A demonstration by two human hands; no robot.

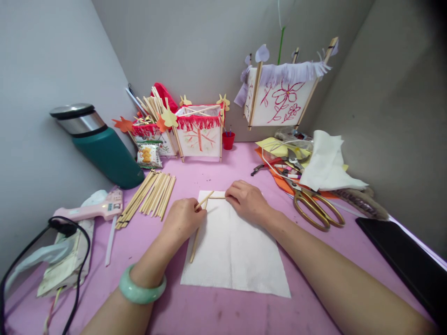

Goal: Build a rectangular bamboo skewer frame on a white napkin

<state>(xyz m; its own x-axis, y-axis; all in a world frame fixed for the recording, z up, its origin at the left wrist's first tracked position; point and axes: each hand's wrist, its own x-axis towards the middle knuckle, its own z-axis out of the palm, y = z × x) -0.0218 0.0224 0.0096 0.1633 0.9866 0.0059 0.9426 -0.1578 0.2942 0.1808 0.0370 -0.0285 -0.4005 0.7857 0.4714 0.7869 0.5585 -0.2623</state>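
A white sheet, tissue-like with a fold down its middle (244,260), lies flat in front of me. My left hand (183,216) is closed at its far left corner, pinching a thin wooden stick (204,199) that points up and right. A second wooden stick (194,244) lies along the sheet's left edge, its upper part beside my fingers. Along the far edge runs another wooden stick (219,197). My right hand (246,200) has its fingers closed on that stick's right end, which they hide.
Left are bundled sticks (148,200), a pink glue gun (94,208) with cord, and a teal bottle (104,151). Paper lanterns (200,139) stand behind; another lantern (286,95) hangs back right. Gold-handled scissors (316,209), pliers and papers lie right, near a black slab (401,260).
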